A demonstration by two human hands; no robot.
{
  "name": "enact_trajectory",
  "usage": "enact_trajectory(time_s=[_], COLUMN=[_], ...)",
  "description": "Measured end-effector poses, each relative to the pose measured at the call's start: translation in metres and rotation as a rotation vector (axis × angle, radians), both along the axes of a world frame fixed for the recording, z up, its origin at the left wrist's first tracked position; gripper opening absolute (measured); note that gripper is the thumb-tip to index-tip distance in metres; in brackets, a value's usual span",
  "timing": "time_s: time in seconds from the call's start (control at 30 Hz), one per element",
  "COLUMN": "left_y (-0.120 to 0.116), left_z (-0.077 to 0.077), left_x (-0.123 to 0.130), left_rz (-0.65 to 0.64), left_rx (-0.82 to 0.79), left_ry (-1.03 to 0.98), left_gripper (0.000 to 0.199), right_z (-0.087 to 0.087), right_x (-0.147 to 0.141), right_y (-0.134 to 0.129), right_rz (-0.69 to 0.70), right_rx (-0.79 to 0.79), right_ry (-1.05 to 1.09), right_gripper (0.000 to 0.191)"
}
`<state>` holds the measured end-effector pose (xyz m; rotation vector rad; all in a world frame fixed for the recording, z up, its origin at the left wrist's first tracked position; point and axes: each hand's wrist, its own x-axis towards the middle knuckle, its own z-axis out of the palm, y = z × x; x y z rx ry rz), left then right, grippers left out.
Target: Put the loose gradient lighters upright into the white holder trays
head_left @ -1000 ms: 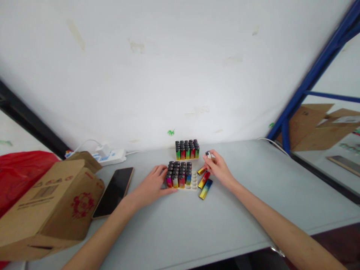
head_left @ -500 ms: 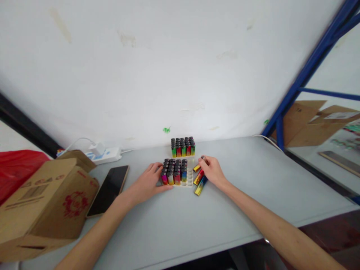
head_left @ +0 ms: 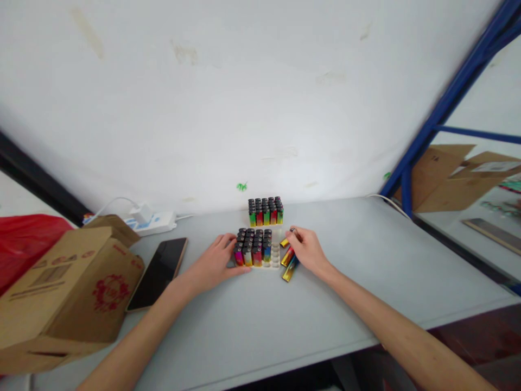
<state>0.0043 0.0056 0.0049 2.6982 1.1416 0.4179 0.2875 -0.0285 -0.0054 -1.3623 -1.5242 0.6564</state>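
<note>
Rows of colourful lighters (head_left: pixel 256 256) with black tops stand upright in a white tray (head_left: pixel 275 256), whose right side shows bare round slots. My left hand (head_left: pixel 220 255) rests against the tray's left side, fingers spread round the lighters, thumb along the front corner. To the right of the tray, several lighters lie on the table: a red and gold one (head_left: pixel 287 257) and a blue and gold one (head_left: pixel 290 270) among them. My right hand (head_left: pixel 304 244) is over their far ends, its fingers closed on a gold lighter (head_left: pixel 284 243).
A second block of upright lighters (head_left: pixel 266 212) stands behind, near the wall. On the left are a phone (head_left: pixel 158 274), a cardboard box (head_left: pixel 73 293), a red bag (head_left: pixel 30 239) and a white power strip (head_left: pixel 157 224). A blue metal frame (head_left: pixel 439 111) rises at the right.
My right hand has shifted very slightly, its fingers still at the loose lighters. My left hand keeps its place at the tray. The whole view has moved a little.
</note>
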Motion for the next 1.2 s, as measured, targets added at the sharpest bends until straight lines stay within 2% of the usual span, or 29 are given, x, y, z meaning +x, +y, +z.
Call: enact_trajectory(time_s=[0.27, 0.5, 0.63, 0.83, 0.93, 1.0, 1.07, 1.2], left_y=[0.000, 0.001, 0.000, -0.001, -0.002, -0.003, -0.004, -0.003], left_z=[0.000, -0.001, -0.001, 0.001, 0.003, 0.004, 0.004, 0.002], left_x=[0.000, 0.000, -0.001, 0.001, 0.002, 0.003, 0.003, 0.002], left_rz=[-0.002, 0.006, 0.003, -0.001, -0.002, 0.002, 0.006, 0.005], left_rx=[-0.015, -0.017, -0.016, -0.018, -0.027, -0.026, -0.019, -0.015], left_ry=[0.008, -0.017, -0.012, -0.003, 0.002, 0.000, -0.003, 0.000], left_gripper=[0.062, 0.061, 0.062, 0.063, 0.064, 0.064, 0.065, 0.067], right_z=[0.005, 0.001, 0.006, 0.025, 0.031, 0.031, 0.027, 0.017], right_x=[-0.002, -0.001, -0.001, 0.001, 0.001, 0.000, -0.002, -0.007], right_y=[-0.005, -0.003, -0.004, -0.017, -0.024, -0.028, -0.030, -0.030], right_rz=[0.021, -0.003, 0.033, 0.145, 0.209, 0.239, 0.254, 0.269], right_rx=[0.037, 0.025, 0.041, 0.117, 0.222, 0.269, 0.247, 0.207], right_ry=[0.019, -0.027, -0.033, -0.205, -0.355, -0.474, -0.540, -0.549], right_gripper=[0.048, 0.041, 0.044, 0.036, 0.037, 0.040, 0.044, 0.046])
